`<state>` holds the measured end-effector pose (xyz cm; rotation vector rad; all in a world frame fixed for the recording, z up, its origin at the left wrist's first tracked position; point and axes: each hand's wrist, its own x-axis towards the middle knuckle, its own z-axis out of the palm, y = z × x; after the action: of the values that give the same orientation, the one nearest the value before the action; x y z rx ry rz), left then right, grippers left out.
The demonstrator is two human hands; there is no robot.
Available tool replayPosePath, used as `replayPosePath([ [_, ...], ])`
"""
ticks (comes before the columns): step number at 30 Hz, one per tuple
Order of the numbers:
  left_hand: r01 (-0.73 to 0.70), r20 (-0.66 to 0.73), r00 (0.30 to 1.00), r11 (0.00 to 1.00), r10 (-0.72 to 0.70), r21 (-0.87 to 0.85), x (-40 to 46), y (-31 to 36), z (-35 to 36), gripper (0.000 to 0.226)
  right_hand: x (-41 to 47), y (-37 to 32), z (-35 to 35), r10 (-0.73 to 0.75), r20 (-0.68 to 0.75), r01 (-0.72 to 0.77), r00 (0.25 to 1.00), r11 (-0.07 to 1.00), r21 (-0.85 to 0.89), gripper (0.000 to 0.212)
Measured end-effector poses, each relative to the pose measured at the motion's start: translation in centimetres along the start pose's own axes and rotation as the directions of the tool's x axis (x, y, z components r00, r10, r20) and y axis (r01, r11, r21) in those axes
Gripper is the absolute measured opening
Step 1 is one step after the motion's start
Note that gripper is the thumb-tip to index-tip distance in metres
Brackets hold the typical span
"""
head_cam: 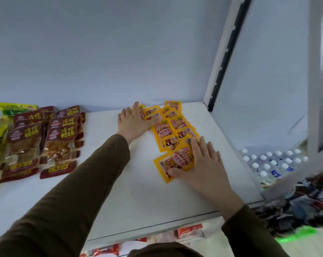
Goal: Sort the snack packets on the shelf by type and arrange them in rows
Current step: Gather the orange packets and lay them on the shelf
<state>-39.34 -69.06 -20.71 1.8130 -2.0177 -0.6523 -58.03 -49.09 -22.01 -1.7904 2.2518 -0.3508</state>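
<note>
Far left on the smooth white shelf: glossy maroon packets in overlapping rows (crinkly clear windows). Left hand flat, fingers spread on square yellow packets; right hand likewise splayed, pressing the nearest one.

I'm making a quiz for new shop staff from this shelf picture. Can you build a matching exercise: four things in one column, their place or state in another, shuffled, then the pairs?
Things
1. yellow packets
2. dark red packets
3. water bottles
4. left hand

Places or states
A. below the shelf, on the right
B. stacked in rows at the shelf's left
C. spread loosely under both hands
D. flat on the far packets, fingers straight

Pairs: 1-C, 2-B, 3-A, 4-D
</note>
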Motion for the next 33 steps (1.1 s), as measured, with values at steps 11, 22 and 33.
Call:
replayPosePath([
  [11,-0.026,-0.012,1.0,0.765,0.024,-0.643,-0.8,0.2,-0.6,0.084,4.6,-4.0,1.3,-0.014,-0.135,0.006,0.991,0.998,-0.056,0.119],
  [22,0.245,0.31,0.944,0.384,0.116,-0.89,-4.5,0.3,-1.9,0.061,7.0,-6.0,2.0,-0.124,-0.202,0.119,0.972,0.992,-0.038,0.118],
  [33,0.067,0.178,0.977,0.622,0.119,-0.78,-5.0,-0.9,-2.0,0.056,7.6,-5.9,1.1,-0.104,-0.248,0.099,0.963,0.995,-0.032,0.101],
])
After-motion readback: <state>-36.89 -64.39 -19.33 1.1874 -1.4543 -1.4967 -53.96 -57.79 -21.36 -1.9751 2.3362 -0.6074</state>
